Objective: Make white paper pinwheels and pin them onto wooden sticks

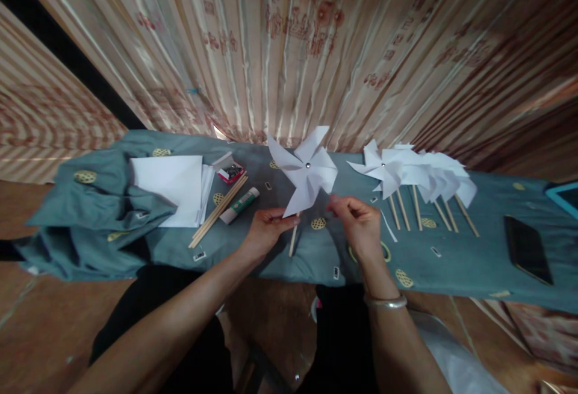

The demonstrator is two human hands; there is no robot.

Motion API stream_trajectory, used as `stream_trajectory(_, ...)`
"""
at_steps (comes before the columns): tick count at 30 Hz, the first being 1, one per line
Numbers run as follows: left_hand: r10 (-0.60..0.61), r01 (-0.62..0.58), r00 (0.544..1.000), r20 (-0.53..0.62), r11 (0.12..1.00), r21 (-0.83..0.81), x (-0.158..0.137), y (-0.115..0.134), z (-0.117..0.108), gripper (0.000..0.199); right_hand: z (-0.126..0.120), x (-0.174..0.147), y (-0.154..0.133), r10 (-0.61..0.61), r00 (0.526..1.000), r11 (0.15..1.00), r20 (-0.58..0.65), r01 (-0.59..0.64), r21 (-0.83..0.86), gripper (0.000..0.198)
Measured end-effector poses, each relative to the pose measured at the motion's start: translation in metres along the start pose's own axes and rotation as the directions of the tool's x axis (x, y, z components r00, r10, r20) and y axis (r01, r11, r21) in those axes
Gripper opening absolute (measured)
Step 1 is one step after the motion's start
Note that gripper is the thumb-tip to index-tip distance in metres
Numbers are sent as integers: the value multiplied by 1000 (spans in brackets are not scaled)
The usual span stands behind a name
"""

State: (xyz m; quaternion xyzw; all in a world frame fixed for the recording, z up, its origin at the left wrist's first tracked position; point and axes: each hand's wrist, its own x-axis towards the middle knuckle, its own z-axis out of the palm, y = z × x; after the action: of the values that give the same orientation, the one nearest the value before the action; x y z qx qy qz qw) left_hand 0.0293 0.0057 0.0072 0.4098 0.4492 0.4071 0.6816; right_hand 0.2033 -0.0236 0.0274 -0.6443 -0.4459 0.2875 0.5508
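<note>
A white paper pinwheel (303, 172) with a round silvery pin head at its centre is held up over the cloth. Its wooden stick (293, 241) is pinched between the thumb and fingers of my left hand (264, 232), just under the paper blades. My right hand (361, 225), with a silver bangle on its wrist, hovers by the lower right blade. Its fingers are curled in and closed, and nothing shows between them. Whether the fingertips touch the blade I cannot tell.
Left lie white paper sheets (169, 183), a small box of pins (231, 172), wooden sticks (217, 212) and a glue stick (240, 206). Several finished pinwheels (409, 168) overlap on the right, near a paper strip (389, 226). A phone (527, 248) lies farther right. A curtain (289, 50) hangs behind.
</note>
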Motion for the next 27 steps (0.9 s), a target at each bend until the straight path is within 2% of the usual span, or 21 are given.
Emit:
stream_trajectory(2,-9,8,1000,14,1000,12,0,-1,0,28,-10,8,5,-24,992,999,-125,19,-41,26)
stream_trajectory(4,-23,23,999,31,1000,18,-1,-3,0,27,-16,15,10,-47,984,995,-173,31,-96,27)
stream_trajectory(7,-51,50,997,61,998,26,-2,-5,0,28,-20,22,16,-50,989,990,-135,32,-138,33)
stream_trajectory(11,-61,59,995,73,998,33,-2,-5,0,29,-19,23,20,-35,996,991,-86,23,-132,28)
stream_trajectory(27,-20,21,999,36,1000,-7,1,-5,-2,25,-6,10,6,119,992,987,-30,-114,116,23)
